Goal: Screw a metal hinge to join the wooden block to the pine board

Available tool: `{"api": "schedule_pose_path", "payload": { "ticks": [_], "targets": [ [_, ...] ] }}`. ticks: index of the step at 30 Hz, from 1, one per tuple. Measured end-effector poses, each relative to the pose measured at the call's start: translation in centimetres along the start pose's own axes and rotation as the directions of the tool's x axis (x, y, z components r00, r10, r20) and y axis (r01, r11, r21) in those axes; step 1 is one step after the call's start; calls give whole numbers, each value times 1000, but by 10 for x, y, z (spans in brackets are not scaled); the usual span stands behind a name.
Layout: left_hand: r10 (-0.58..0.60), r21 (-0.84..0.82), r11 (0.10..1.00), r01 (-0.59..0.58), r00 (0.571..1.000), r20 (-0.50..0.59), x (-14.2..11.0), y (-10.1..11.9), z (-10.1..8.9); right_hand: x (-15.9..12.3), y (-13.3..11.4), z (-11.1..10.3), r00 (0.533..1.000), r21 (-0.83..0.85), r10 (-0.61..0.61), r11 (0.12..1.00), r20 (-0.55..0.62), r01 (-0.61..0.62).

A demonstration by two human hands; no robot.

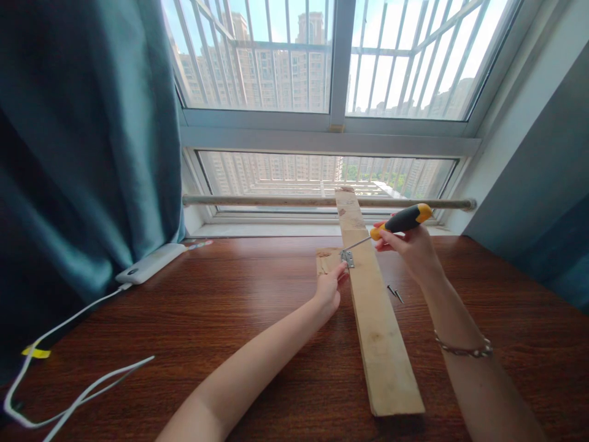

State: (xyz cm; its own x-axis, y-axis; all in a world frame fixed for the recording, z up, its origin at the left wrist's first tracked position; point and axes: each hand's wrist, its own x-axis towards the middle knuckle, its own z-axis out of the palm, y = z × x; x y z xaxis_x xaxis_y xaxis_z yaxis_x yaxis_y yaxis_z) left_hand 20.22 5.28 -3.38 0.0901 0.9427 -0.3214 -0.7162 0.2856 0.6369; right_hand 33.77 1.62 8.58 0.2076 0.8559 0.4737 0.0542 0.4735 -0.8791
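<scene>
A long wooden board lies lengthwise on the table, and a short wood block sits against its left side. Across the joint between them rests a small metal hinge. My left hand is closed at the hinge's near edge, with thumb and fingertips on the hinge and block. In my right hand is a yellow and black screwdriver, its shaft slanting down to the left. The tip meets the hinge's upper left area; whether a screw is under it is too small to tell.
Several loose screws lie right of the board on the brown table. A white power strip with a white cable is at the left, beside a blue curtain. Behind the table, a horizontal rail crosses the window.
</scene>
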Motion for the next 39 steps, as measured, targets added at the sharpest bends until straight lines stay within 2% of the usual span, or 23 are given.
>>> {"api": "schedule_pose_path", "payload": {
  "ticks": [3, 5, 10, 14, 22, 27, 31, 33, 36, 39],
  "targets": [
    [0, 6, 1000, 0, 1000, 8, -1, 0, 0, -2, -6, -2, 995, 24, 47, 999, 93, -49],
    [1, 7, 1000, -1, 1000, 10, -2, 0, 1, -4, -8, -1, 994, -10, 50, 999, 99, -49],
    [-3, -6, 1000, 3, 1000, -1, -4, 2, 3, -9, -5, 8, 997, -163, -76, 984, -22, 72],
    [0, -13, 1000, 0, 1000, -14, -5, 3, 4, -11, -1, 12, 985, -275, -159, 952, -75, 133],
    [5, -7, 1000, -5, 1000, -9, -3, 2, 2, -8, 14, 10, 943, -504, -245, 857, -226, 103],
    [3, -6, 1000, -3, 1000, -20, -2, 1, 2, -12, 21, 21, 899, -529, -337, 836, -281, 147],
    [15, -14, 1000, -15, 1000, -4, -1, 0, 1, -18, 18, 27, 871, -595, -384, 792, -307, 139],
    [14, -10, 1000, -14, 1000, -3, -1, 1, 1, -17, 12, 24, 892, -630, -372, 764, -257, 137],
    [11, -3, 1000, -11, 1000, 3, -3, 1, 2, -9, 4, 13, 954, -627, -294, 755, -62, 192],
    [3, -4, 1000, -3, 1000, 15, -3, 1, 2, 5, -2, 3, 980, -480, -186, 854, 74, 199]
  ]
}}
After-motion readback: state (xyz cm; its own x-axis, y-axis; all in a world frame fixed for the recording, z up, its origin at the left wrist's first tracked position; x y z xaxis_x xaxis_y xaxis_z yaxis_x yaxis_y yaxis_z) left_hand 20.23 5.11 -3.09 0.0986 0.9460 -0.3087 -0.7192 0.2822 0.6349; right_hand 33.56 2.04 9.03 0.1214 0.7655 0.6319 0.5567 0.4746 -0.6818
